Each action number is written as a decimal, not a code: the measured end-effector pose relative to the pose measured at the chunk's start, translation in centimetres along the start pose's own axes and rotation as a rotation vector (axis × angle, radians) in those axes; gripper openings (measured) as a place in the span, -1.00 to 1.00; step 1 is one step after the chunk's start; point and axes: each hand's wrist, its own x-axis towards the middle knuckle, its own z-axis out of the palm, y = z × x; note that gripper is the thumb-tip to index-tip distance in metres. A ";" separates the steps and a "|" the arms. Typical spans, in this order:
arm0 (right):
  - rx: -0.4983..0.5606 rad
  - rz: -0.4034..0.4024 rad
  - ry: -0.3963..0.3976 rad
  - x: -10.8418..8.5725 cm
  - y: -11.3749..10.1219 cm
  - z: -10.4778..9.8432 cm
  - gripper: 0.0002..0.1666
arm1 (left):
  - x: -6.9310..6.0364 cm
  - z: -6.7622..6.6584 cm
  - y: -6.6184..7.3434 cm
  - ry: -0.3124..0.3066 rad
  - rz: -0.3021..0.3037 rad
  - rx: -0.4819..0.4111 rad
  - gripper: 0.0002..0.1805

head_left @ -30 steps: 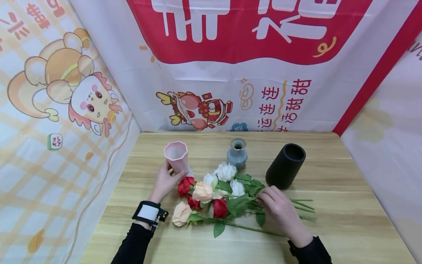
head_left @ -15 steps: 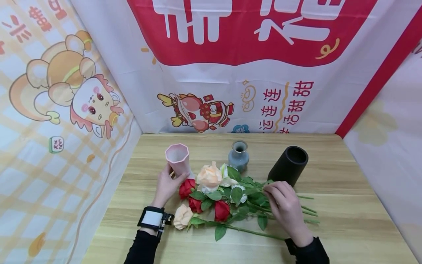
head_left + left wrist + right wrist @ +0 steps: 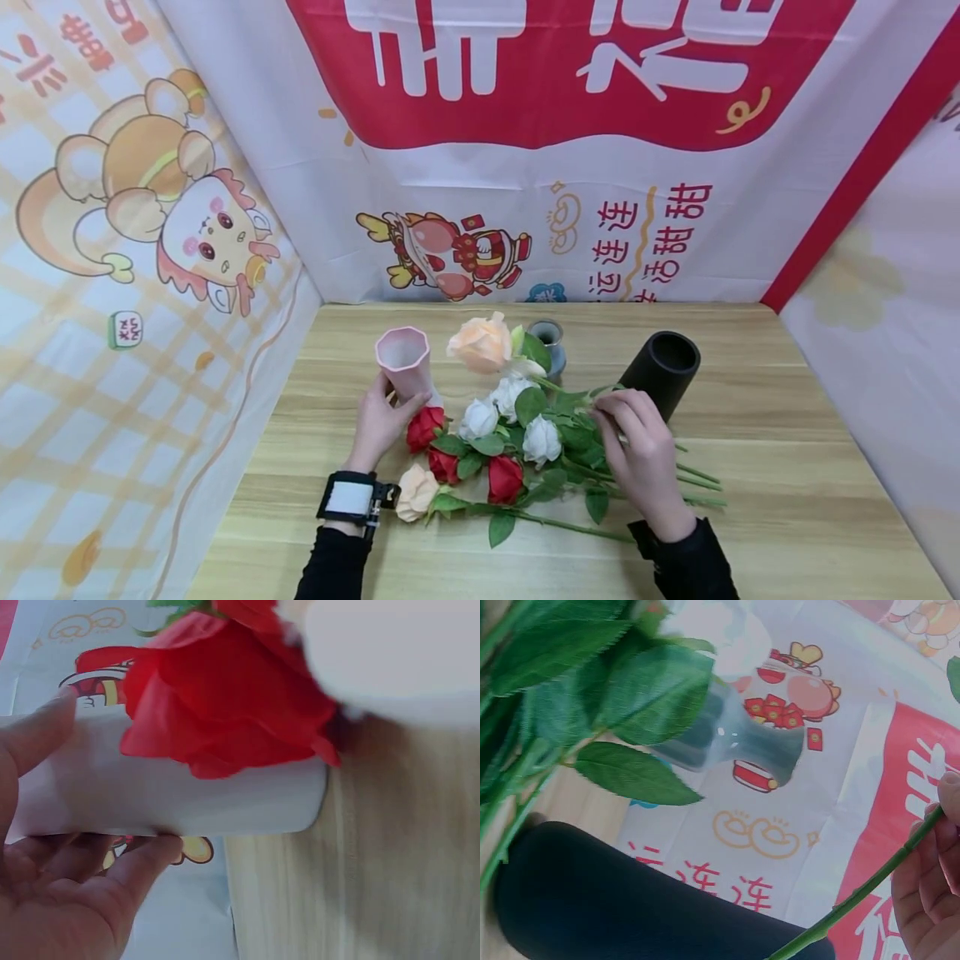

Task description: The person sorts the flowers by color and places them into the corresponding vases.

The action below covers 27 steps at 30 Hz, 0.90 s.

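My left hand [image 3: 381, 422] grips the pink faceted vase [image 3: 405, 360] from its near side; the left wrist view has the fingers and thumb on either side of its pale wall. Just beside that vase lies a red rose [image 3: 225, 697]. My right hand [image 3: 637, 450] pinches the green stem [image 3: 870, 889] of a peach rose [image 3: 482, 343], whose bloom is raised above the pile and partly covers the blue-grey vase [image 3: 556, 360]. Under it on the table lie white roses [image 3: 542, 440], red roses [image 3: 506, 479] and another peach rose [image 3: 416, 492].
A black cylindrical vase [image 3: 660, 371] stands behind my right hand, and the blue-grey vase is at the back middle. Leafy stems [image 3: 697, 477] stretch to the right across the wooden table [image 3: 810, 500]. Printed cloth [image 3: 450, 183] hangs behind and at the sides.
My right hand has drawn a peach rose up out of the pile, its bloom moving up and back towards the blue-grey vase. The left hand stays on the pink vase.
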 end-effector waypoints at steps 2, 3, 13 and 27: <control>0.005 0.002 0.006 0.4 -0.1 0.1 -0.75 | -0.1 0.0 0.3 0.007 -0.003 0.016 -0.37; 0.007 0.005 0.010 0.7 -0.2 0.1 -0.73 | -0.1 0.0 0.4 0.013 -0.002 0.020 -0.37; 0.122 0.114 0.096 2.9 -1.8 0.3 -0.72 | -0.5 0.3 0.7 0.069 -0.021 0.045 -0.38; 0.461 0.365 0.186 6.6 -5.4 -0.1 -0.85 | -0.3 0.6 0.8 0.068 -0.030 0.058 -0.37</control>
